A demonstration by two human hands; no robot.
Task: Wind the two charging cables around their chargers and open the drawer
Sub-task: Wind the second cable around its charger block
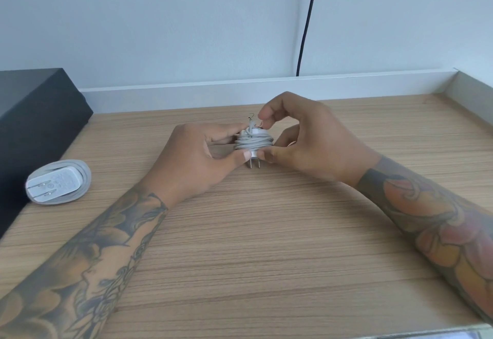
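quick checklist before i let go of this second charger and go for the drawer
1. Cable wound on the held charger: ok, coils wrap its body.
2. Cable end secured: not ok, the tip sticks up loose at the right hand fingertips.
3. Left hand steadying the charger: ok, thumb and fingers hold it.
4. First charger finished: ok, wrapped and lying beside the black box.
5. Drawer location: cannot tell, no drawer front in view.
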